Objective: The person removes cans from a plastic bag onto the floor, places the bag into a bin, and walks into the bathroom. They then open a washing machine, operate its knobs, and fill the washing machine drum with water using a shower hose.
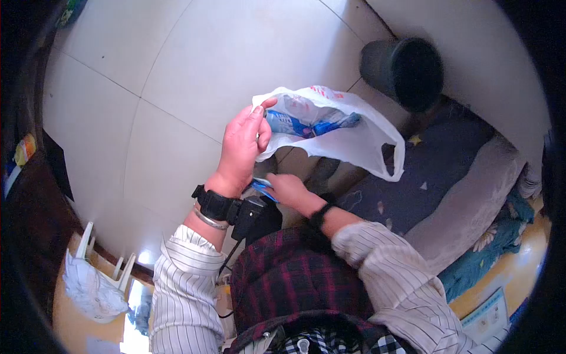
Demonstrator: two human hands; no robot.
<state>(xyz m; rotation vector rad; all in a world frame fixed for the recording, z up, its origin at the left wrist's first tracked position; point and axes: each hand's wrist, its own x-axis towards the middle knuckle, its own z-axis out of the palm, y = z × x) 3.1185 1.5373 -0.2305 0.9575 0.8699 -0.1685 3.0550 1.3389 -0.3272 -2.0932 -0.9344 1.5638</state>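
Observation:
My left hand [240, 147] pinches the rim of a white plastic bag [359, 150] that hangs with its mouth gaping toward me. Inside the bag lie blue printed packets [295, 125], partly covered by its walls. Close below the left wrist, my right hand [289, 192] has its fingers closed on a small blue-and-white packet [260, 186]. Part of that packet is hidden behind the left wrist and the right fingers. The bag's loose handle loop sticks out to the right, held by neither hand.
A dark bin [407, 74] stands by the wall beyond the bag. To the right are a dark patterned mat [407, 171] and a grey cushioned edge [466, 203]. At lower left sits another white plastic bag [91, 289]. Pale tiles [177, 76] cover the floor.

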